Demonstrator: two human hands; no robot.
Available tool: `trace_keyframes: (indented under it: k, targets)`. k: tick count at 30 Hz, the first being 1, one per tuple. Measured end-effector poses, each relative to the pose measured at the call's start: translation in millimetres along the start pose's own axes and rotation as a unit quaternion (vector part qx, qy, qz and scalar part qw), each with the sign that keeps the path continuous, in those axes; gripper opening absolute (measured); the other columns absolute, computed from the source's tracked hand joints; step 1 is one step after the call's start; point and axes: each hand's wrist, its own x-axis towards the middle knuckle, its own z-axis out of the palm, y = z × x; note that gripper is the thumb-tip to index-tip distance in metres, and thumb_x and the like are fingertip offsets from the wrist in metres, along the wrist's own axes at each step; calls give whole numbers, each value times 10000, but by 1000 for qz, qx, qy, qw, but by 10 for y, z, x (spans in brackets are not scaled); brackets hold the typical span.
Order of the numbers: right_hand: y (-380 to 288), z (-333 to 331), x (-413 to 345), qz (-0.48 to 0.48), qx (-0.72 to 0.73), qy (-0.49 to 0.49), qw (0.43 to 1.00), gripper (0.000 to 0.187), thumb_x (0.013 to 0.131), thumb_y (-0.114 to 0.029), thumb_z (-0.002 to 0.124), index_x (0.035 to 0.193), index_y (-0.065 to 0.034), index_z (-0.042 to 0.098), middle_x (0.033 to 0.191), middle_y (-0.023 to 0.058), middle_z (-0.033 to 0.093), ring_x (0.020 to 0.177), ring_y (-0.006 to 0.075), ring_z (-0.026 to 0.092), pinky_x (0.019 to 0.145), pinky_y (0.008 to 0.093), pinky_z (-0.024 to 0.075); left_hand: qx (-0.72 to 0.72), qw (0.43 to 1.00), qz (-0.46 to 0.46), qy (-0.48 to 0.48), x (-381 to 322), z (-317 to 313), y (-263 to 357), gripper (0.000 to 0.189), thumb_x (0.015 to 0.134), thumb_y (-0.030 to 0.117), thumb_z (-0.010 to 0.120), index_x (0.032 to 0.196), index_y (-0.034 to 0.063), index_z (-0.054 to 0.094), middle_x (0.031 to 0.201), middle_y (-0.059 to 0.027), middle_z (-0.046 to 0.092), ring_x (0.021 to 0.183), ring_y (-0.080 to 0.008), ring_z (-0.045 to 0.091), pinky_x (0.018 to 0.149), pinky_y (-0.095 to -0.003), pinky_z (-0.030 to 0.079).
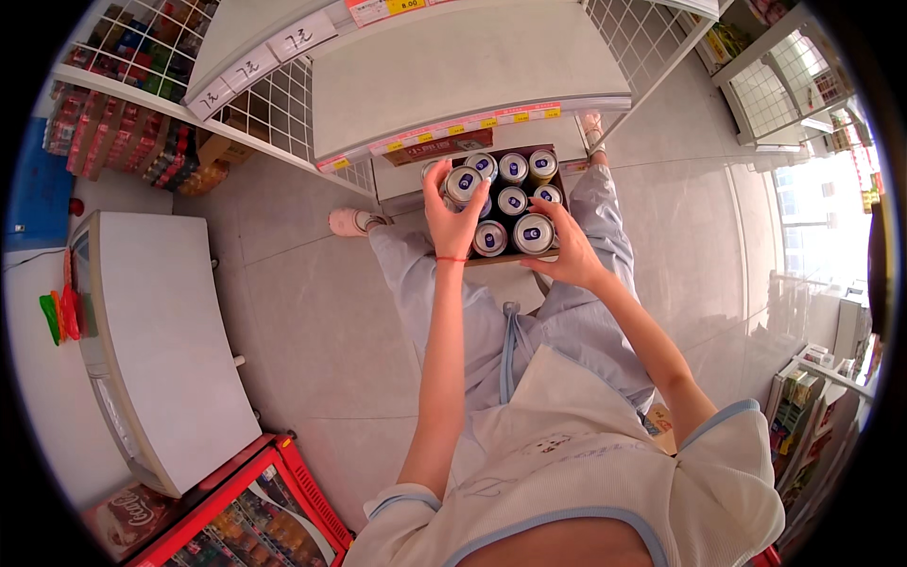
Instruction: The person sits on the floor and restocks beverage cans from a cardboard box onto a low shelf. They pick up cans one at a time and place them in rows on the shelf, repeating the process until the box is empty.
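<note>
An open cardboard box of metal drink cans stands between my knees, below the front of a shelf. My left hand, with a red cord at its wrist, grips one can between thumb and fingers, above its neighbours. At the box's near right corner, my right hand has its thumb and fingers around another can. That can looks larger than the rest and appears raised. Several other cans, such as a near one, stand upright with silver lids and blue tabs. My left hand partly hides the cans beneath it.
Ahead is a white shelf board with price tags along its lip and wire mesh sides. A white chest-like appliance stands at left, near a red drinks cooler. Packed drinks are stacked far left. Stocked racks line the right.
</note>
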Motion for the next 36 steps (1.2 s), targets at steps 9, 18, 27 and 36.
trace_keyframes:
  k: [9,18,27,36]
  targets:
    - [-380,-432,251,-17,143,-13,990,869,604,-240,799,1317,-18,354,1303,134,437,1221,260,418,998,396,341,34,994,57,84,-290,-205,390,653,758,110,697,1317,10,375,1306,-120,421,1209,-230,399,1027,-350,303]
    - [-1567,-1529,2230,-259,36,281,923,565,711,-56,697,1209,10,439,1165,135,535,1096,214,526,851,338,449,55,991,68,103,-549,-154,548,677,746,141,699,1319,10,363,1323,-127,397,1227,-274,375,1041,-373,284]
    - [-1741,-1503,3875,-81,-132,325,933,803,550,-517,776,1078,31,519,972,142,620,876,225,620,721,351,512,162,973,138,94,-631,-242,635,724,718,199,737,1310,-3,371,1317,-148,425,1186,-298,415,996,-401,321]
    - [-1706,-1551,3404,-212,-82,359,905,576,585,-343,789,976,23,576,864,120,659,790,194,646,682,309,525,184,959,195,95,-685,-232,769,612,707,183,735,1227,21,457,1263,-144,487,1132,-320,464,958,-414,346]
